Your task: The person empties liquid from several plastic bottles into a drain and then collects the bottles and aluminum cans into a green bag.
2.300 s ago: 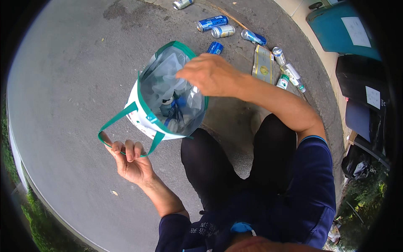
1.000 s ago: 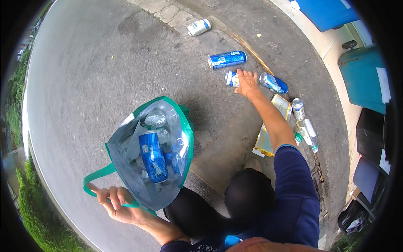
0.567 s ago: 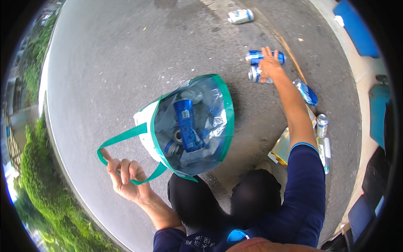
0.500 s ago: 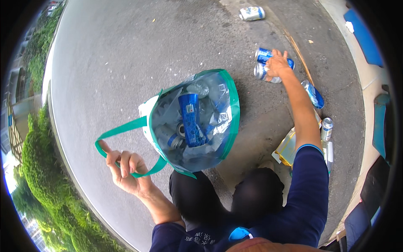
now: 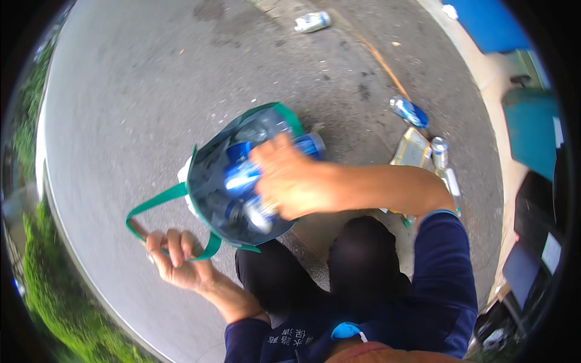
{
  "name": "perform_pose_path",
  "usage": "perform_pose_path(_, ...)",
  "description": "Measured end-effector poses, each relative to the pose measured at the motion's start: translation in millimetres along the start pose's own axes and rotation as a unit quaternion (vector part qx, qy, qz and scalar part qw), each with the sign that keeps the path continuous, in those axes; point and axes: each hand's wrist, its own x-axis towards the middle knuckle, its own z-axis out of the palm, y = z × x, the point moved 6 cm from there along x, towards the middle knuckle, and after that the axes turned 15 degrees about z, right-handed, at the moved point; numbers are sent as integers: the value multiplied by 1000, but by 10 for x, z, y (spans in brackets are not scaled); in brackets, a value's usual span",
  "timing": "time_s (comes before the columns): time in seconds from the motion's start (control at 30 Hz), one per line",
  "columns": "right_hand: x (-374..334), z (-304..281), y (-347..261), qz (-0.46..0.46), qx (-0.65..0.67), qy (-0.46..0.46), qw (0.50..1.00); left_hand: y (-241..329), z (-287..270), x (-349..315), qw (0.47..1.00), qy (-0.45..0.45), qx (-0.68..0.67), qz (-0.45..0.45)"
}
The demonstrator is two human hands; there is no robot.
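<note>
A bag [image 5: 209,151] with a clear body and green trim stands with its mouth open, holding several drink cans and clear plastic. My left hand [image 5: 181,260] grips its green strap [image 5: 157,199], fingers curled and the strap looped round them. Over the mouth is my right hand [image 5: 287,175], blurred by motion and closed on drink cans. A blue can [image 5: 242,178] and a silver-white can [image 5: 259,215] show at its fingers, both smeared. Another blue can [image 5: 310,145] juts past the bag's right rim beside the hand; whether I grip it too is hidden.
On the asphalt lie a white can [image 5: 313,22], a blue can [image 5: 409,112], a silver can [image 5: 440,151] and a yellowish flattened pack [image 5: 413,148]. A thin stick [image 5: 384,63] lies farther off. Blue [image 5: 490,24] and teal bins [image 5: 529,127] line the right edge.
My right hand has taken the two cans off the ground and carried them left to the bag's mouth. My left hand still holds the strap. The whole view has shifted.
</note>
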Motion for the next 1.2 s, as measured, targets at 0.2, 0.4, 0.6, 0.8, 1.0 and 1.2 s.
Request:
perform_pose_path(0.2, 432, 448, -806, -92, -116, 123, 981, 22, -175, -59, 999, 10, 34, -9)
perform_pose_path(0.4, -672, 360, 1654, 220, 286, 308, 880, 326, -409, 34, 998, 39, 46, -8)
perform_pose_path(0.6, -1736, 1666, 4213, 672, 77, 246, 694, 251, -558, 157, 996, 24, 67, -47)
perform_pose_path(0.8, -1665, 1810, 4469, 647, 30, 209, 733, 75, -326, 112, 990, 10, 142, -21)
perform_pose_path(1.0, -2365, 1416, 3887, 594, 254, 321, 692, -41, -222, 76, 988, -1, 145, -56)
perform_pose_path(1.2, -3607, 2208, 4188, 658, 235, 231, 677, -142, -422, 120, 991, 18, 125, -40)
